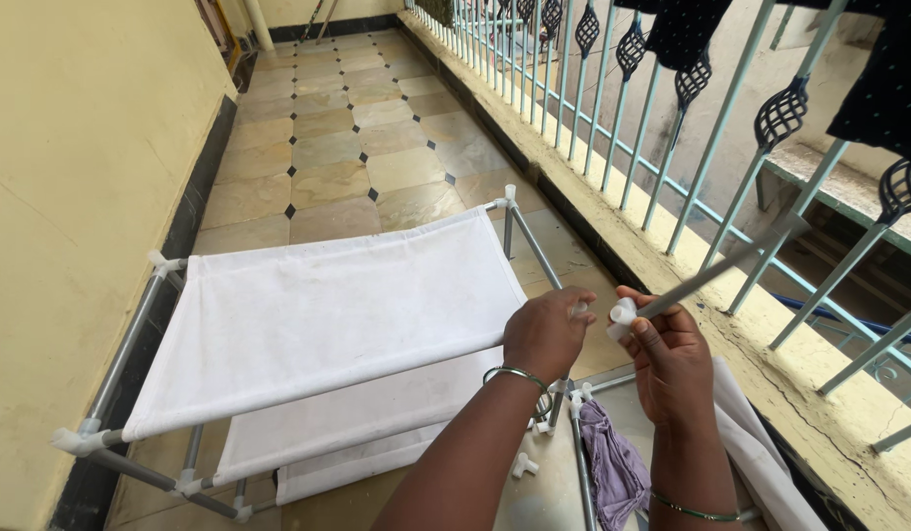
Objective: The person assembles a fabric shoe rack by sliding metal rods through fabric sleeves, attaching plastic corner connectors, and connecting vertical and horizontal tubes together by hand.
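Metal rod (716,267) with a white end cap (623,313) is grasped by the right hand (672,359), just right of the rack (318,315). Left hand (547,332) is clenched on a small white connector (577,309) at the rack's near right corner. Purple cloth (613,462) lies below the rack's corner.

The fabric shelf rack (318,324) stands on the tiled floor (357,138), wall (72,197) to its left, railing (672,128) to its right; a cloth (613,462) lies right of the lower tiers.
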